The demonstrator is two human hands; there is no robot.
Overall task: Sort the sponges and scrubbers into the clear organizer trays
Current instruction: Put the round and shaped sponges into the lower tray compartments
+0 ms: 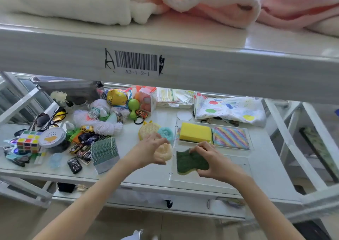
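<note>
My right hand (212,163) grips a green scouring sponge (189,161) with a yellow underside, holding it inside the near clear tray (238,168). My left hand (150,152) holds a pale cream mesh scrubber (165,152) just left of that tray. Behind it, on the shelf, lie a yellow mesh scrubber (148,128) and a teal round scrubber (166,132). The far clear tray (248,142) holds a yellow block sponge (195,132) and a rainbow-striped cloth (230,138).
A white shelf beam with a barcode label (136,61) hangs over the shelf. Toys, a puzzle cube (28,141), toy cars, white yarn and a green ribbed pad (104,152) crowd the left. A dotted bag (229,109) lies at the back right. Towels rest above.
</note>
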